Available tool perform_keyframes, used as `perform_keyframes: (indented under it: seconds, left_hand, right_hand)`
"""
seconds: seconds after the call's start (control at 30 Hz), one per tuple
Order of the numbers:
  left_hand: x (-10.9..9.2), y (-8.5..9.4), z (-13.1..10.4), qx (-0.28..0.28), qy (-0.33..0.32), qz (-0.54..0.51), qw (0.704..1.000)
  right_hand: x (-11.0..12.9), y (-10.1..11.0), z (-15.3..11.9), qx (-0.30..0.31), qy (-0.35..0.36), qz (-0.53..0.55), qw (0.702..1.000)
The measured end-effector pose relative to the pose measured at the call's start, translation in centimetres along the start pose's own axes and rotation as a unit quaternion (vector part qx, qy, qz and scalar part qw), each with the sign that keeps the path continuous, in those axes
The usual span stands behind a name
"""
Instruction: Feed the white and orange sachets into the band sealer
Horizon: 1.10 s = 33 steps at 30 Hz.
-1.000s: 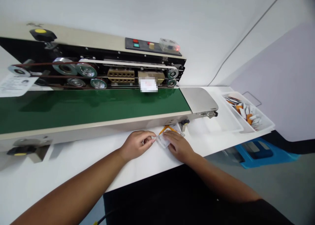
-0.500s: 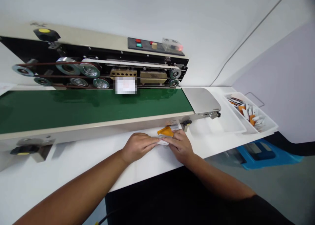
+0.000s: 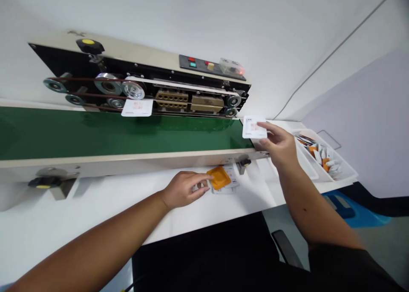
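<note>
My right hand [image 3: 279, 145] pinches a small white packet [image 3: 251, 128] by its right edge, with faint red print on its face. It holds the packet at the right end of the green conveyor belt [image 3: 198, 136] of a band sealing machine [image 3: 204, 81]. My left hand [image 3: 188, 189] is over the table, thumb and forefinger apart, its forefinger at the left edge of an orange packet [image 3: 220, 177]. White packets [image 3: 232, 177] lie partly under the orange one. A second white packet [image 3: 137, 108] hangs from the machine's bands below the rollers.
On the right stands a white bin [image 3: 341, 177] with several orange and white packets. A black knob [image 3: 245, 162] juts from the machine's front, another [image 3: 44, 182] further left. A blue stool [image 3: 361, 211] is below the table's right end.
My right hand has left my left hand and moved up and right with a white packet. The packet in the machine has travelled left. My left hand no longer grips the white piece.
</note>
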<state>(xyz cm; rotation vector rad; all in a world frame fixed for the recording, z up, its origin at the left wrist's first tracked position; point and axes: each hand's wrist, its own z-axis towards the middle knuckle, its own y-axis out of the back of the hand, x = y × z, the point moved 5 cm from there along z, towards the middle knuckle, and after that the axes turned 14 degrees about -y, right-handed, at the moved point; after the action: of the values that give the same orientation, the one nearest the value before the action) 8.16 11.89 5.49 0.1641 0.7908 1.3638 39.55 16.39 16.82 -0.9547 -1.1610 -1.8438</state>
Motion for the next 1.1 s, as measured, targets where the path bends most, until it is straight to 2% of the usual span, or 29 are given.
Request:
perform_keyframes:
  seconds: [0.1,0.17,0.37,0.43,0.47,0.57,0.6,0.63,0.67,0.73,0.8,0.83,0.9,0.97,1.03,1.1]
  left_hand:
    - [0.1,0.0,0.0,0.007,0.006,0.019,1.0]
    - [0.1,0.0,0.1,0.011,0.005,0.031,0.999]
    - [0.2,-0.2,0.2,0.028,0.001,0.032,0.999]
    - [0.2,-0.2,0.2,0.032,0.004,0.034,0.999]
    - [0.2,-0.2,0.2,0.033,0.004,0.037,0.999]
    - [0.2,-0.2,0.2,0.033,0.003,0.044,0.998]
    - [0.2,-0.2,0.2,0.032,0.002,0.046,0.998]
    - [0.2,-0.2,0.2,0.03,-0.001,0.047,0.998]
    - [0.2,-0.1,0.3,0.03,-0.003,0.047,0.998]
    - [0.2,0.0,0.3,0.024,-0.005,0.047,0.999]
    - [0.3,0.1,0.4,0.019,0.001,0.047,0.999]
    - [0.3,0.1,0.3,0.016,0.007,0.048,0.999]
    - [0.5,0.1,0.3,0.015,0.018,0.048,0.999]
    - [0.5,0.1,0.2,0.016,0.021,0.046,0.999]
    - [0.5,0.1,0.2,0.014,0.018,0.041,0.999]
    - [0.5,0.1,0.3,0.015,0.017,0.033,0.999]
  right_hand:
    - [-1.0,-0.7,2.7,0.005,-0.069,0.026,0.997]
    - [-1.4,-1.4,4.1,0.017,-0.091,0.05,0.994]
    - [-1.7,-3.7,6.9,0.127,-0.118,0.042,0.984]
    - [-1.2,-3.6,7.0,0.114,-0.096,-0.002,0.989]
    - [-0.7,-3.3,6.6,0.082,-0.072,-0.032,0.994]
    - [1.5,-2.1,3.1,-0.071,0.047,-0.112,0.99]
    - [2.2,-2.0,1.2,-0.102,0.096,-0.124,0.982]
    - [2.6,-2.3,-1.1,-0.1,0.144,-0.13,0.976]
    - [2.8,-3.1,-3.3,-0.06,0.189,-0.136,0.971]
    - [2.1,-5.8,-7.9,0.105,0.253,-0.173,0.946]
    - [0.1,-8.6,-11.5,0.243,0.25,-0.23,0.909]
    - [-1.2,-9.7,-12.7,0.279,0.231,-0.259,0.895]
    - [-3.8,-11.2,-14.1,0.3,0.187,-0.307,0.883]
    - [-5.8,-12.2,-14.7,0.294,0.159,-0.326,0.884]
    - [-6.7,-12.9,-15.1,0.284,0.15,-0.31,0.895]
    - [-6.5,-13.6,-15.3,0.276,0.158,-0.271,0.909]
